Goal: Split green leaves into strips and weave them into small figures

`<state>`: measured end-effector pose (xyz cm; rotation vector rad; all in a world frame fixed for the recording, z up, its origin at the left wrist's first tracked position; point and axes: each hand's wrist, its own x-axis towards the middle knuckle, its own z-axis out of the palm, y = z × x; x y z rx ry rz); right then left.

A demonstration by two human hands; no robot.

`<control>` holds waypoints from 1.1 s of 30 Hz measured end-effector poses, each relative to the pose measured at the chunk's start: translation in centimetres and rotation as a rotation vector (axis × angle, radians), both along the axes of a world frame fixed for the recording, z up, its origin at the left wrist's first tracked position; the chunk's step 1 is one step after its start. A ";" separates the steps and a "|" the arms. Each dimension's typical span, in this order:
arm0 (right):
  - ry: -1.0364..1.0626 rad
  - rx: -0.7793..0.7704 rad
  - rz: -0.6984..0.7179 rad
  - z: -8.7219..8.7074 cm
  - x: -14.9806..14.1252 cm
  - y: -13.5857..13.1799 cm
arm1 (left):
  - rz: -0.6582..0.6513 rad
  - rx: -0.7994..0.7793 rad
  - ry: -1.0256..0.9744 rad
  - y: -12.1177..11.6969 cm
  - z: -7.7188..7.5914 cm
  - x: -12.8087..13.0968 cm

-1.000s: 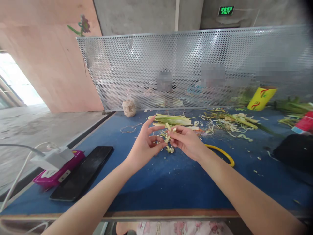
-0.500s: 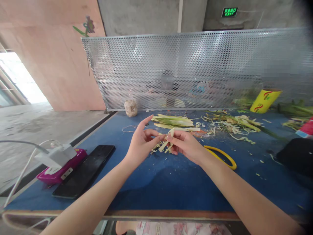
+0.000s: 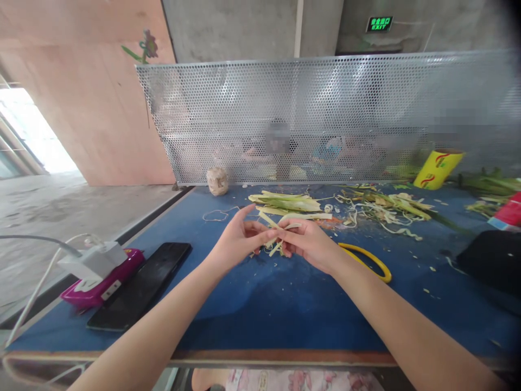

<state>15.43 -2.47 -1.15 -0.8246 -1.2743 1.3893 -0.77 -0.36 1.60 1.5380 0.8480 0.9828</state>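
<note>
My left hand [image 3: 234, 241] pinches pale green plant strips [image 3: 267, 219] between thumb and fingers, its index finger raised away. Close against it, my right hand [image 3: 313, 244] grips the same strips, with thumb and fingertips pressed together. The strips cross between the fingertips, and some ends poke out above and below. How they are joined is hidden by my fingers. Just beyond my hands lies a bundle of flat green leaf pieces [image 3: 291, 202]. Beside my right wrist, a yellow loop [image 3: 368, 262] rests on the blue table [image 3: 260, 315].
A phone [image 3: 140, 285] and a magenta power strip [image 3: 101, 279] with white plugs lie left. A perforated metal screen [image 3: 244, 108] stands behind, with people beyond it. Plant scraps [image 3: 386, 206], a yellow roll [image 3: 437, 169] and a black object [image 3: 488, 258] are right; a whitish lump [image 3: 217, 181] sits at the back.
My hands have come closer together, fingertips now meeting. The strips have shifted in my fingers, and one end now points up and left. The camera view has shifted slightly.
</note>
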 end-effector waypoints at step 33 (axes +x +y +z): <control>-0.523 0.391 -0.288 0.2 0.2 -0.2 | 0.062 0.282 0.038 0.1 -1.5 0.2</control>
